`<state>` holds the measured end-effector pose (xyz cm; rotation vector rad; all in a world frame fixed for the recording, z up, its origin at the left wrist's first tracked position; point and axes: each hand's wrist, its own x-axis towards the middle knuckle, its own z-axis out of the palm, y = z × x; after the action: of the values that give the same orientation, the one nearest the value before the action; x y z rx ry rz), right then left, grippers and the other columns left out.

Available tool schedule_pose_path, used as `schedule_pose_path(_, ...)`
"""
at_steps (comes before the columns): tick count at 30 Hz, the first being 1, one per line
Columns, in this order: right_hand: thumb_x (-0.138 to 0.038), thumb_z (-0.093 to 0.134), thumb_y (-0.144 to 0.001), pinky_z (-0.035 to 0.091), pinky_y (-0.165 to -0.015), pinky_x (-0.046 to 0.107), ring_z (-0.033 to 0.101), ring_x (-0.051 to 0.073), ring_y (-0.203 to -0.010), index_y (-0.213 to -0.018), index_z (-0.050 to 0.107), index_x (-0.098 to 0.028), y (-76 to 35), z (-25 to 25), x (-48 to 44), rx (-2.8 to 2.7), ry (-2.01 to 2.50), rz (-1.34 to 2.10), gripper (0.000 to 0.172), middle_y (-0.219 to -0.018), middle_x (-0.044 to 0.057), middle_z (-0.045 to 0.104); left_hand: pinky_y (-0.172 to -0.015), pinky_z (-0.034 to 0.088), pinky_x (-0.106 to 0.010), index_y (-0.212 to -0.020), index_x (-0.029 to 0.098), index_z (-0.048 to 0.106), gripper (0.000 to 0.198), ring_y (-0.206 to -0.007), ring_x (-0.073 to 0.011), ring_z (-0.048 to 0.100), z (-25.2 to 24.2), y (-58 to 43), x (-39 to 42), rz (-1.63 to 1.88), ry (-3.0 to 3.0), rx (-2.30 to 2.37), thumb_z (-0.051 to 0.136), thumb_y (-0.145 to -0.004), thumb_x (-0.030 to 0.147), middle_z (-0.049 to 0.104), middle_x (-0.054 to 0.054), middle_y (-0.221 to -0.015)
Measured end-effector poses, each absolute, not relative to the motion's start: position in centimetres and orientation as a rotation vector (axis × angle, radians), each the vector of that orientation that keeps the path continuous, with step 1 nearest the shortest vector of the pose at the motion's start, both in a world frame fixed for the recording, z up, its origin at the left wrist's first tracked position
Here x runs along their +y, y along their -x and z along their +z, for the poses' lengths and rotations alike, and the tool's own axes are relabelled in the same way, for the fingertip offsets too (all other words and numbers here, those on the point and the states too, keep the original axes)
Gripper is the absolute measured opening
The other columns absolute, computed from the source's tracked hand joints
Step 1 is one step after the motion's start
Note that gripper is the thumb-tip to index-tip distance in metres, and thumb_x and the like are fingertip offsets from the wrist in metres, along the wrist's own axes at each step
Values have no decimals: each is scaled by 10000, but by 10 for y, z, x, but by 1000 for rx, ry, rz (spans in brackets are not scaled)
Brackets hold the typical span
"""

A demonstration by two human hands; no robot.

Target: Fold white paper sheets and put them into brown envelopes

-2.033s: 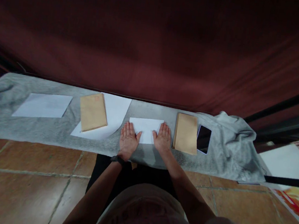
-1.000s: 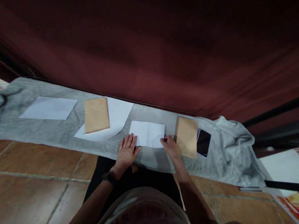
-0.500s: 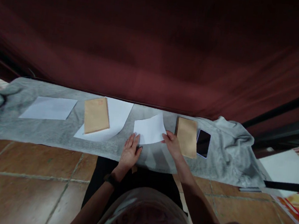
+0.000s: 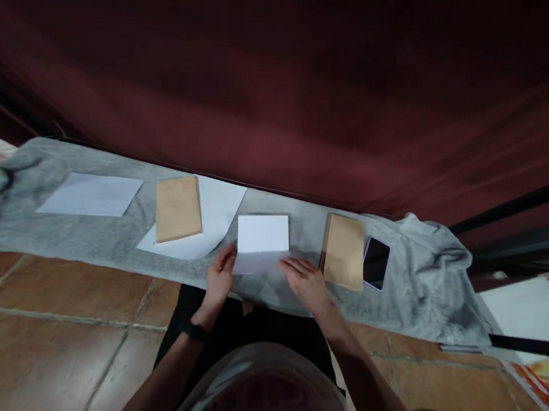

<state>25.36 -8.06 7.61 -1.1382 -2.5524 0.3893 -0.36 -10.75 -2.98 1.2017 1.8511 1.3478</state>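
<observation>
A white sheet of paper [image 4: 264, 234] is in front of me on a grey cloth, its nearer part shaded and seemingly bent along a crosswise line. My left hand [image 4: 220, 280] is closed at the sheet's left edge, thumb and fingers around it. At the near right edge, my right hand [image 4: 305, 284] has its fingers together on the paper; its thumb is hidden. Left of the sheet, a brown envelope [image 4: 178, 210] lies on a larger white sheet [image 4: 219, 205]. Another brown envelope [image 4: 345, 251], which looks like a stack, lies right of my right hand.
The grey cloth [image 4: 95, 240] covers a long narrow surface against a dark red curtain [image 4: 273, 132]. Another white sheet [image 4: 93, 195] lies at the far left. A phone [image 4: 376, 263] lies beside the right envelope. Dark bars and a white board [image 4: 529, 310] stand at the right.
The sheet has shifted left and turned straighter toward me. My left hand moved from lying open at its lower edge to closing at its left edge; my right hand followed leftward.
</observation>
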Motion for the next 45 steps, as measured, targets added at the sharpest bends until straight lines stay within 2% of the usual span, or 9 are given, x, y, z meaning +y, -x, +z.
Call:
schedule_pose_path(3, -76, 586, -968, 548, -1010, 347, 711, 209, -1121, -1238, 733, -279, -260, 53, -95, -2601, 1117, 433, 368, -1259, 43, 754, -993, 600, -455, -1340, 127, 632, 470, -1134, -268, 721, -29, 10, -114, 1421, -1081, 1801, 443, -1011, 405, 711, -163, -1303)
schedule_pose_path(7, -119, 609, -978, 554, -997, 342, 718, 202, -1098, -1201, 744, -271, -270, 39, -109, -2565, 1113, 501, 301, -1236, 47, 761, -1082, 544, -462, -1278, 152, 680, 434, -1206, -262, 688, -17, 7, -124, 1268, -1272, 1811, 456, -1007, 406, 724, -134, -1294)
schedule_pose_path(15, -127, 570, -993, 529, -1069, 365, 686, 201, -1168, -1189, 746, -243, -264, 19, -118, -2535, 1053, 583, 287, -1267, 59, 743, -1287, 238, -481, -1491, 260, 538, 490, -1541, -219, 333, 5, -28, -91, 484, -2138, 1416, 436, -1036, 412, 470, -36, -1601)
schedule_pose_path(20, -35, 621, -876, 462, -1165, 419, 586, 225, -1335, -1294, 700, -235, -260, 3, -118, -2495, 1063, 590, 470, -1437, 62, 648, -1302, 161, -458, -1529, 293, 484, 492, -1572, -192, 242, -4, -47, -58, 313, -2381, 1405, 386, -1062, 414, 405, -8, -1641)
schedule_pose_path(26, 8, 633, -817, 439, -1191, 439, 573, 216, -1359, -1315, 691, -259, -261, -8, -112, -2430, 1088, 647, 569, -1458, 40, 634, -1297, 209, -473, -1527, 212, 487, 503, -1559, -225, 289, -7, -38, -48, 391, -2288, 1552, 380, -1057, 355, 386, -64, -1650)
schedule_pose_path(31, -46, 621, -908, 506, -1118, 391, 659, 195, -1236, -1208, 745, -288, -265, -8, -103, -2335, 1092, 709, 405, -1312, 11, 730, -1242, 360, -459, -1355, 200, 652, 443, -1429, -214, 509, -9, 3, -100, 762, -1907, 1484, 385, -1007, 263, 615, -78, -1474)
schedule_pose_path(36, -131, 649, -950, 542, -1039, 337, 703, 187, -1126, -1125, 765, -293, -262, -3, -97, -2260, 1157, 747, 265, -1179, 15, 779, -1248, 346, -461, -1360, 239, 643, 520, -1415, -201, 524, -4, 33, -158, 908, -1672, 1585, 443, -889, 145, 611, -45, -1480)
schedule_pose_path(40, -154, 618, -970, 560, -958, 287, 727, 179, -1040, -1093, 768, -282, -254, 8, -91, -2187, 1207, 804, 233, -1103, 24, 795, -1222, 378, -467, -1260, 245, 701, 378, -1410, -245, 528, 1, 21, -157, 951, -1669, 1602, 570, -908, 284, 662, -53, -1415)
schedule_pose_path(45, -227, 607, -975, 551, -971, 313, 728, 203, -1073, -1101, 751, -281, -248, 15, -89, -2036, 1318, 829, 199, -1141, 31, 790, -1005, 543, -428, -1031, 205, 751, 334, -1071, -275, 719, 3, -3, -135, 1039, -1416, 1786, 586, -917, 471, 786, -84, -1087)
